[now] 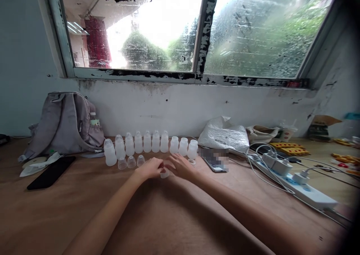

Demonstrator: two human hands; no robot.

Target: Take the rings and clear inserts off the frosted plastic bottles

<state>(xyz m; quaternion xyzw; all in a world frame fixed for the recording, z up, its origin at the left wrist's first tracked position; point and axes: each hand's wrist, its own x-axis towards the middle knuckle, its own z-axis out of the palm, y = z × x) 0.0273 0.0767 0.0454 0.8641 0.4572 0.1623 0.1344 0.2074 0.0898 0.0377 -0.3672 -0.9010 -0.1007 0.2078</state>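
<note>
A row of translucent white bottles stands along the back of the table; those on the left, such as the end bottle, wear clear domed caps. Three at the right, including one uncapped bottle, have open necks. Clear caps sit in front of the row. My left hand has its fingers curled beside a small clear piece; what it grips, if anything, is hidden. Close by on the right, my right hand reaches over the same piece with its fingers spread.
A grey backpack and a black phone lie at left. On the right are another phone, a silvery plastic bag and a white power strip with cables. Behind the table, a wall rises to a window.
</note>
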